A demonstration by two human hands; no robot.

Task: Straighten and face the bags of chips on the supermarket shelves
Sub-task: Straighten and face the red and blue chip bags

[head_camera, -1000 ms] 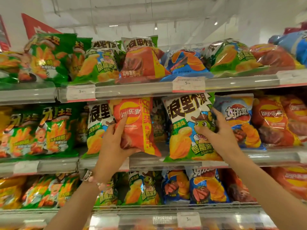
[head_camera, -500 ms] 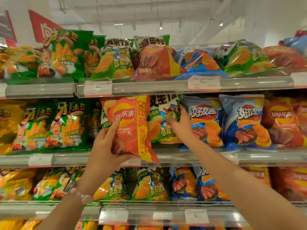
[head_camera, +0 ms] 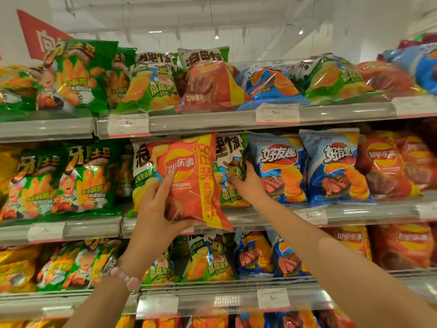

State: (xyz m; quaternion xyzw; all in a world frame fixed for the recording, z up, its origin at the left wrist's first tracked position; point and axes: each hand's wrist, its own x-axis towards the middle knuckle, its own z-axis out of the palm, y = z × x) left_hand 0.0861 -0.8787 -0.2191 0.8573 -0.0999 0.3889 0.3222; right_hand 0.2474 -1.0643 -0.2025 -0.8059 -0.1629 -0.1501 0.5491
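Observation:
An orange Lay's bag [head_camera: 191, 176] with a yellow stripe hangs in front of the middle shelf [head_camera: 260, 215], upright and slightly tilted. My left hand [head_camera: 156, 209] grips its lower left part, fingers up its front, thumb under it. Behind it stands a green-and-white cartoon chip bag [head_camera: 230, 162], largely hidden by the orange one. My right hand [head_camera: 247, 183] pinches that bag's right edge, crumpling it against the blue bag [head_camera: 279, 166] next to it.
Three shelves of chip bags fill the view. Green bags [head_camera: 80, 178] stand left on the middle shelf, blue [head_camera: 335, 166] and red Lay's bags [head_camera: 387, 162] right. Top-shelf bags [head_camera: 208, 84] lean and lie crooked. Price tags [head_camera: 276, 113] line the shelf rails.
My right hand has pushed the green-and-white bag leftwards behind the orange bag, squeezing its edge. My left hand still holds the orange bag. The view shifted right.

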